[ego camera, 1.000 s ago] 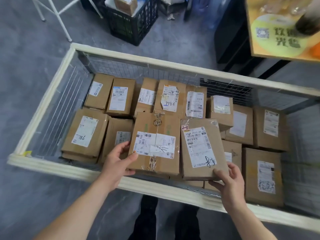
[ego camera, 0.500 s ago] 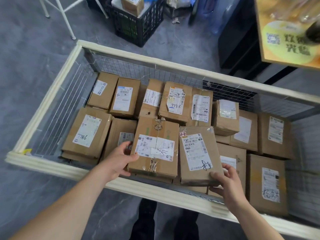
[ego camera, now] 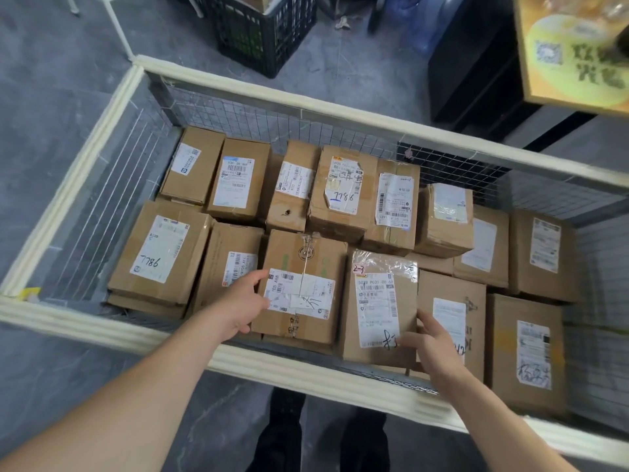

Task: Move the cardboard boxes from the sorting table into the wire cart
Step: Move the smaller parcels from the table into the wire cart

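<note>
The wire cart (ego camera: 272,366) with a cream padded rim stands below me, filled with several labelled cardboard boxes. Two boxes lie side by side on top of the pile near the front rim. The left one (ego camera: 306,257) has a stamped lid and a white label. The right one (ego camera: 381,311) is marked "2-3". My left hand (ego camera: 238,308) touches the left box's left edge with loose, fairly straight fingers. Spread against the right box's near right corner are the fingers of my right hand (ego camera: 434,349). The sorting table is out of view.
A black plastic crate (ego camera: 258,35) and white frame legs (ego camera: 115,28) stand on the grey floor beyond the cart's far rim. At the back right are a black cabinet (ego camera: 476,63) and a yellow printed board (ego camera: 571,49). My legs (ego camera: 282,430) are against the near rim.
Both boxes have come down onto the pile in the cart. My hands have loosened from gripping their near corners to touching their sides. The view has shifted closer.
</note>
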Tool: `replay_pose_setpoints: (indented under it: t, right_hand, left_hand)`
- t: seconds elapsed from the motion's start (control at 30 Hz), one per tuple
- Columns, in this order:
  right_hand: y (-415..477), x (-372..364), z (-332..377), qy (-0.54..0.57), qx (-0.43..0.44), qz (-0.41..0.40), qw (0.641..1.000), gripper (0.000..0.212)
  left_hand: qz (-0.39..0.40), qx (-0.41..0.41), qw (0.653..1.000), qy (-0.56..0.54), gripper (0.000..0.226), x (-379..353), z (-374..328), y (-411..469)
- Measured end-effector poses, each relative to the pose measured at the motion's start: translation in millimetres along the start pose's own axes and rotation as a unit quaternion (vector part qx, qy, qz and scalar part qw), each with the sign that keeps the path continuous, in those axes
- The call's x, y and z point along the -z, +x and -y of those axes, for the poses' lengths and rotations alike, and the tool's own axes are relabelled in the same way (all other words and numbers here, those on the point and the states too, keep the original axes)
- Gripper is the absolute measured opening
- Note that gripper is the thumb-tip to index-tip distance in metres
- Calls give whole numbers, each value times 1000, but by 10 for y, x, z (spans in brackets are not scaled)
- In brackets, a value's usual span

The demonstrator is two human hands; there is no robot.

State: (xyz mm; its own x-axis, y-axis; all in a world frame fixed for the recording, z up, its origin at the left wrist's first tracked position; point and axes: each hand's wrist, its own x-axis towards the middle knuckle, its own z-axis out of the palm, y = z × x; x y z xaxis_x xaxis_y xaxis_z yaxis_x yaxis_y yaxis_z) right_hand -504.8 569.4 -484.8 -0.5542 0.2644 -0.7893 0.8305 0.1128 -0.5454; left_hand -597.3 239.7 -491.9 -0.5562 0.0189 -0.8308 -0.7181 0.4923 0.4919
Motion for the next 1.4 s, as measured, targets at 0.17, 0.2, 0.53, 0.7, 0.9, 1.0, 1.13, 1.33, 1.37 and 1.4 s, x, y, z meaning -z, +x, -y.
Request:
replay_pose_setpoints:
  t: [0.17, 0.2, 0.53, 0.7, 0.9, 1.0, 1.13, 1.33, 1.37, 1.4]
  right_hand:
    - [-43, -17, 29, -15, -3, 0, 1000, 42]
    - [-59, -10, 54, -15, -8, -7, 1000, 42]
    - [-605, 374, 667, -97, 70, -42, 992, 77]
    - [-997, 757, 1072, -144, 146, -58, 977, 79]
    - [-1421, 1335, 1534, -234, 262, -117, 929, 81]
    - [-1639, 1611, 1729, -264, 308, -171, 898, 81]
    - [-1984, 1968, 1978, -307, 342, -230, 858, 82]
    - [-2615, 2267, 2218, -337, 368, -333, 800, 74]
    - [-2726, 2293, 2225, -342, 362, -350, 793, 73]
    - [-2831, 2312, 2222, -346, 353, -369, 787, 73]
  left_hand:
    - [-21, -12, 1000, 6, 65, 60, -68, -11]
    - [-21, -17, 1000, 12, 65, 68, -90, -34]
    - [-95, -150, 955, 236, 79, -1, -714, -785]
    - [-130, -220, 904, 344, 81, -147, -1358, -1374]
    - [-187, -313, 841, 400, 78, -399, -2105, -1998]
    - [-220, -368, 800, 420, 78, -543, -2451, -2283]
    - [-266, -423, 747, 439, 79, -695, -2865, -2624]
    - [-272, -499, 693, 444, 76, -808, -3345, -3009]
    - [-266, -516, 684, 442, 77, -835, -3408, -3069]
    - [-260, -532, 676, 439, 77, -860, -3463, -3133]
